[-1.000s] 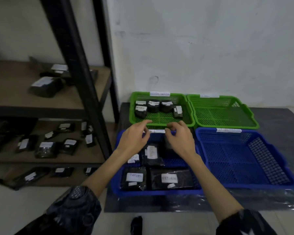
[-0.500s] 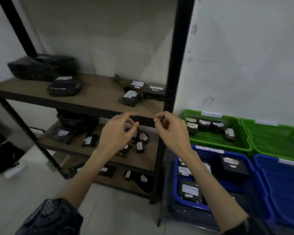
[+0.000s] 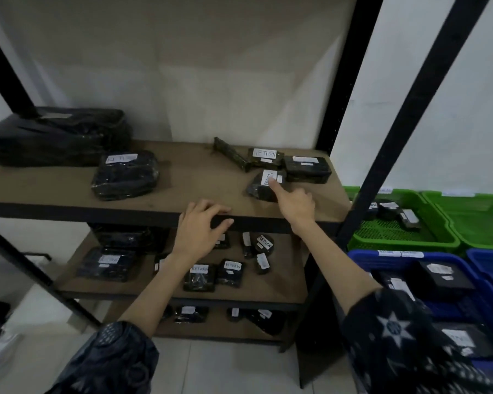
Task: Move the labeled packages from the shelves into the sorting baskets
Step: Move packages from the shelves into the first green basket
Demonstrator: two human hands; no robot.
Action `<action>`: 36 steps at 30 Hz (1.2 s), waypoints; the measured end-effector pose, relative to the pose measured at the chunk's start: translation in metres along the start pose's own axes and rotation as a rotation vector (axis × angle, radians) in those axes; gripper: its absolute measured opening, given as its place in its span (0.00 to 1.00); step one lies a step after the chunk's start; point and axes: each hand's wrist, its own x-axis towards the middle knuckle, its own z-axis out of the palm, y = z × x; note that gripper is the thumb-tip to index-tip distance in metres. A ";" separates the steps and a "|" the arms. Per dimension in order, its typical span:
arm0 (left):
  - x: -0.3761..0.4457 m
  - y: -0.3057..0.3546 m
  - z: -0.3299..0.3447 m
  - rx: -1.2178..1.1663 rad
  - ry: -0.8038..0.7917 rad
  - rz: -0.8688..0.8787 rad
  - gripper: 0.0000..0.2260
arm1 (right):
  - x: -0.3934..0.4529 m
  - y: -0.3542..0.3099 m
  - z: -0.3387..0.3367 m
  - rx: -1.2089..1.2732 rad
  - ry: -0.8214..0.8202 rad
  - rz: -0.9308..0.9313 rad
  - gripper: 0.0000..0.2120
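On the upper wooden shelf (image 3: 199,177) a small black package (image 3: 256,190) with a white handwritten label lies near the right end. My right hand (image 3: 295,204) reaches over the shelf edge, and its straight index fingertip touches that label while the other fingers are curled; it holds nothing. My left hand (image 3: 202,226) rests with relaxed, spread fingers on the shelf's dark front edge, empty. Behind the small package lie two more labeled packages (image 3: 308,169), one marked RETURN (image 3: 265,156). At the right a green basket (image 3: 404,243) and a blue basket (image 3: 382,258) hold black packages.
A medium labeled package (image 3: 125,174) and a large black bundle (image 3: 54,135) sit at the upper shelf's left. The middle shelf (image 3: 285,280) carries several small RETURN packages (image 3: 199,277); the lowest shelf holds more. Black rack posts (image 3: 350,109) stand between shelf and baskets. A second green basket (image 3: 478,217) sits farther right.
My view swung left from the baskets to the shelves. Both hands left the blue basket; the left settled on the shelf edge and the right stretched out to the small package's label.
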 end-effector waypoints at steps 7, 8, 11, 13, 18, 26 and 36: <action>0.007 -0.023 0.012 -0.114 0.097 0.004 0.08 | 0.017 -0.038 0.028 0.001 -0.048 0.167 0.36; 0.006 -0.025 0.014 -0.123 0.106 0.012 0.08 | 0.016 -0.039 0.034 -0.009 -0.075 0.144 0.35; 0.003 -0.029 0.017 -0.130 0.121 0.042 0.09 | 0.013 -0.041 0.046 -0.119 -0.147 0.070 0.36; 0.003 -0.030 0.017 -0.121 0.119 0.053 0.10 | 0.015 -0.044 0.044 -0.149 -0.154 0.048 0.35; 0.001 -0.031 0.021 -0.126 0.141 0.048 0.10 | 0.038 -0.051 0.027 -0.052 -0.114 0.042 0.40; 0.002 -0.030 0.022 -0.068 0.166 0.050 0.08 | 0.045 -0.046 0.018 0.227 -0.387 0.142 0.31; 0.001 -0.024 0.024 -0.070 0.199 0.027 0.07 | 0.034 -0.008 -0.017 0.593 -0.399 0.213 0.28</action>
